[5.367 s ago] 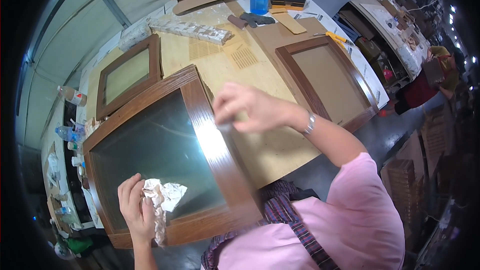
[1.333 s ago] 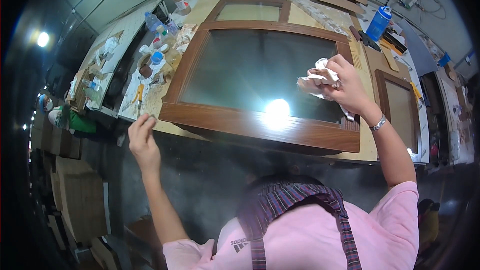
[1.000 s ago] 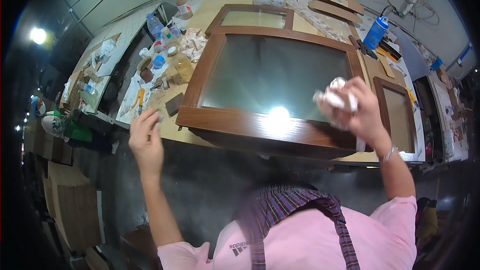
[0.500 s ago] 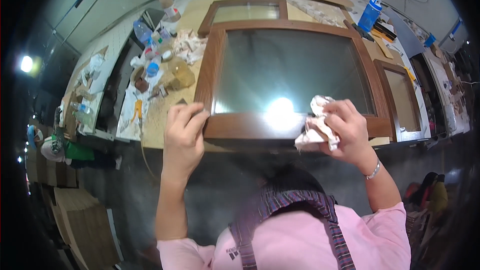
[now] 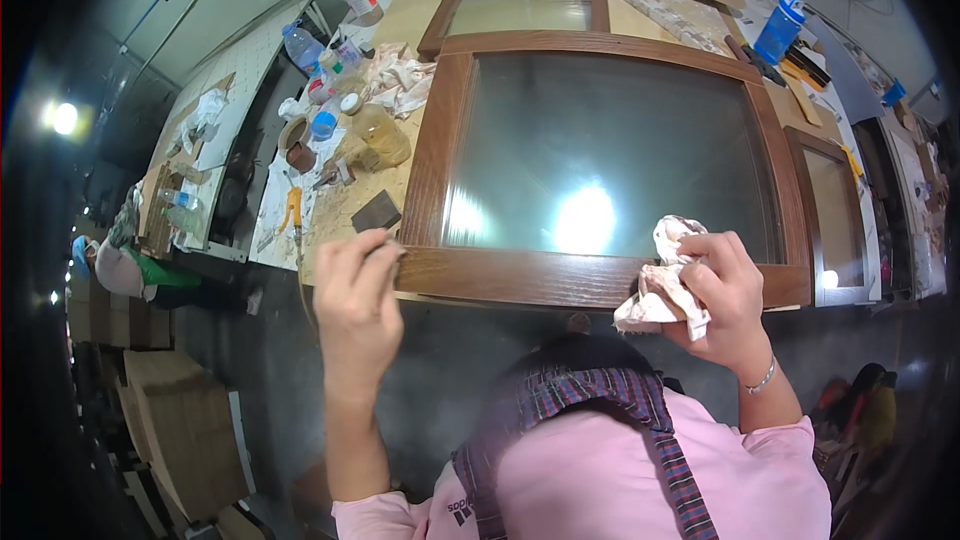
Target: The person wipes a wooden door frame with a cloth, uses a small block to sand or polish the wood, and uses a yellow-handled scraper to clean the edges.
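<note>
A brown wooden frame with a glass pane [image 5: 610,155] lies on the workbench in front of me. My right hand [image 5: 722,290] is closed on a crumpled, stained whitish rag [image 5: 662,292], over the frame's near rail toward its right end. At the near left corner of the frame is my left hand [image 5: 355,285], its thumb and fingers pinched together. Whatever they may hold is too small to make out. Just beyond those fingertips a dark flat block [image 5: 377,211] rests on the bench, beside the frame's left side.
Bottles, including a jar of yellowish liquid [image 5: 380,135], crowd the bench's left with a crumpled cloth [image 5: 400,78] and an orange-handled tool [image 5: 291,210]. Smaller frames lie behind [image 5: 520,12] and right [image 5: 832,195]. A blue bottle [image 5: 779,32] stands far right. Another person [image 5: 125,265] is at far left.
The whole view has shifted, so the bench sits further right. My left hand has drawn back toward me, uncovering more of the dark block. The rag stays in my right hand.
</note>
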